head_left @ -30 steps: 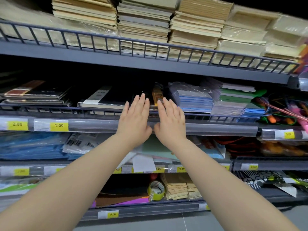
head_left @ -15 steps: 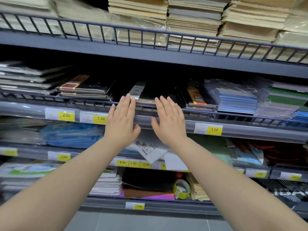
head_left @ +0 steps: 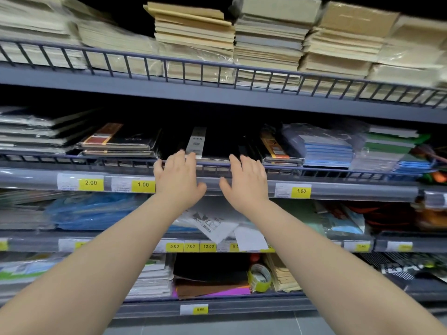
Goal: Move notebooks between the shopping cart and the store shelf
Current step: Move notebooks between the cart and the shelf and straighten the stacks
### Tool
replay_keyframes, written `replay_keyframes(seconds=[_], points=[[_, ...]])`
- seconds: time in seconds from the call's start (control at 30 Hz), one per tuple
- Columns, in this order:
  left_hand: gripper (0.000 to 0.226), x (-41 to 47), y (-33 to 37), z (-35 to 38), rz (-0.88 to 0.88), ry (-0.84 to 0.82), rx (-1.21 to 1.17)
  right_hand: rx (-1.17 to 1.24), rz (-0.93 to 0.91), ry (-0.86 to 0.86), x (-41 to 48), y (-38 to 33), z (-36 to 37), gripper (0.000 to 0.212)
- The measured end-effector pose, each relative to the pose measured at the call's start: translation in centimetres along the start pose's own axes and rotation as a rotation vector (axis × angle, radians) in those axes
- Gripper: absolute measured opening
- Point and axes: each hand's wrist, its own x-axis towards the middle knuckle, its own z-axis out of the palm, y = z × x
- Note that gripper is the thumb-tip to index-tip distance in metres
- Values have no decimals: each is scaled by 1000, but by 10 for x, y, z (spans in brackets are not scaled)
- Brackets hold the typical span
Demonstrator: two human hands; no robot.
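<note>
Open hands at the black notebook [head_left: 219,146] on the middle shelf [head_left: 350,191].
My left hand [head_left: 177,181] and right hand [head_left: 246,183] hold nothing, fingers straight at the wire rail [head_left: 121,162]; one black cover, one white label band.

Both arms are stretching forward and upward, the bare left forearm [head_left: 96,262] and the bare right forearm [head_left: 326,257] angling inward from the lower corners of the view, so the wrists are sitting fairly near each other. The bare left hand [head_left: 177,180] and the bare right hand [head_left: 246,181] are hovering side by side but apart, backs toward the camera (palms facing away), with fingers [head_left: 180,160] lying nearly straight, close together and pointing up. The left thumb [head_left: 200,189] and right thumb [head_left: 225,187] are splaying inward toward each other without touching.
</note>
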Motion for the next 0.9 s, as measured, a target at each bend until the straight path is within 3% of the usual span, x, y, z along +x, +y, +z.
replay_keyframes(seconds=[0.1, 0.3, 0.43, 0.53, 0.7, 0.8, 0.9], points=[[69, -2, -2, -1, 21, 39, -14, -8, -18, 54, -4, 1, -2, 59], [88, -11, -3, 3, 41, -51, -55, -20, -64, 8, -5, -5, -5, 65], [67, -28, -19, -2, 48, 91, -236, 45, -214, 13, -3, -20, -5, 66], [50, -43, -46, -5, -51, 220, -282, 133, -260, -22, 1, -37, -5, 64], [63, -50, -102, -11, -236, 281, -257, 215, -341, -9, 8, -77, 3, 64], [67, -54, -126, -10, -211, 289, -211, 198, -390, 54, 7, -104, 13, 66], [72, -58, -147, 1, -112, 173, -53, 106, -428, 127, 3, -131, 29, 68]])
